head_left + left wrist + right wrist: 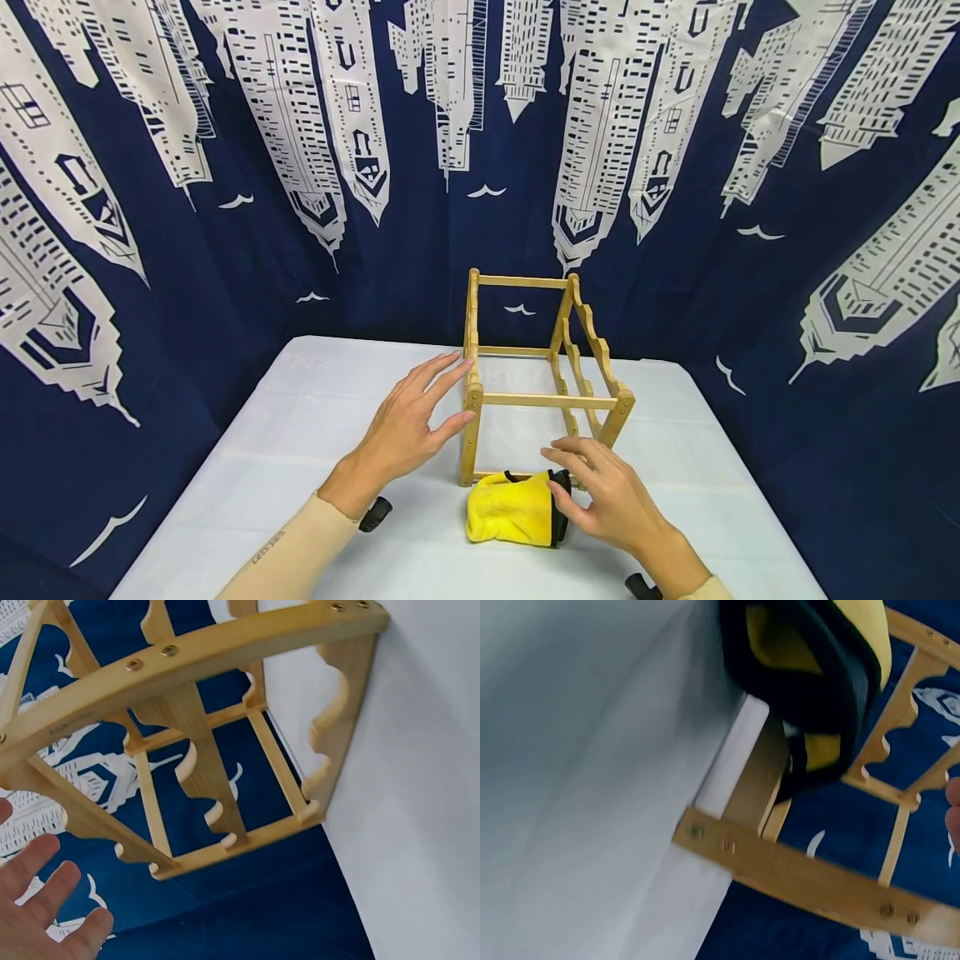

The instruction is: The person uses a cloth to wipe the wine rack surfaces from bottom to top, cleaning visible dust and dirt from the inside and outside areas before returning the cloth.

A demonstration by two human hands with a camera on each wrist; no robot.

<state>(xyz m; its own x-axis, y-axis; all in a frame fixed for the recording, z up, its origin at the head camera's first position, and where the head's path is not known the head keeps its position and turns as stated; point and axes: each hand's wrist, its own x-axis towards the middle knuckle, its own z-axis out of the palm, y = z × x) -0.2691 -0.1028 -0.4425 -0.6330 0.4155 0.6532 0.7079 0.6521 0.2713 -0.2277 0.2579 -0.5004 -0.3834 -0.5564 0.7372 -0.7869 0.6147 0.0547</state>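
The yellow cloth [512, 512] lies on the counter [420, 562] at the near side of the wooden rack [546, 401], between the left hand [405, 425] and the right hand [609, 493] and clearly nearer the right – that closeness looks like the relation any grasp of it would turn on. Its long axis runs roughly side to side, the black-trimmed end towards the right hand and the yellow bulk towards the left. The rack stands upright just beyond, its wavy-edged side rails running from near to far and its near left post beside the left hand. In the head view the cloth overlaps the rack's low front bar; whether the two touch I cannot tell. The left hand is well spread, fingers only slightly bent, thumb apart, and has hold of nothing; its fingertips overlap the rack's left side in the head view, while the left wrist view shows them beside the wood without a grip. The right hand is loosely curved, thumb and fingers parted, and grips nothing either. Its thumb overlaps the black trim from above, but contact is not clear – the right wrist view shows only a little of the fingertips at its edge, apart from the cloth.
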